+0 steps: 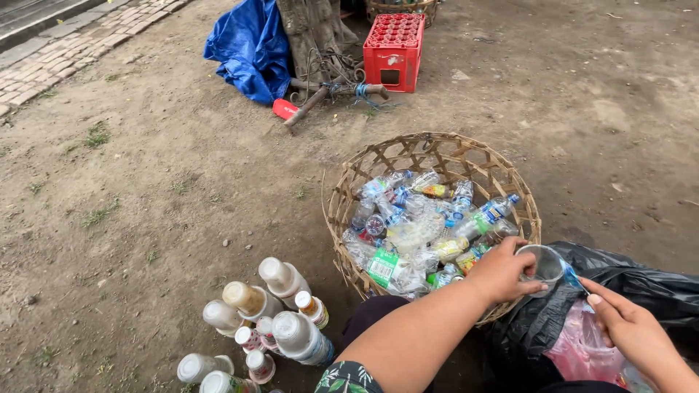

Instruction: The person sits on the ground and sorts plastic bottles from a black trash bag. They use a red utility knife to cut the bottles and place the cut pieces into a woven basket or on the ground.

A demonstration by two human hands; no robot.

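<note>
The left hand [502, 273] was closed around a clear plastic cup [542, 263], fingers wrapped over its rim and side, holding it at the near edge of a woven bamboo basket [342, 196] and just above the opening of a black plastic bag [641, 280]. The right hand [630, 327] was pinched on a thin strip of blue-edged film [571, 278] that ran from the cup's rim toward that hand; whether the strip remained attached to the cup could not be determined. The basket sat on bare dirt ground [145, 182] and was filled with crushed clear plastic bottles [415, 225], several with blue or green labels and caps. A pink plastic bag [579, 346] lay inside the mouth of the black bag, beneath the right hand. To the left of the person's forearm, a cluster of upright bottles and cups [262, 320] stood on the ground, most clear with pale or white tops, one holding a brownish liquid. Further off, a red plastic crate [393, 51] stood beside a tree trunk [313, 29], with a blue tarpaulin [247, 47] bunched against the trunk's other side and a small red object [285, 109] lying near it. A paved brick strip [65, 44] ran along the upper left corner.
</note>
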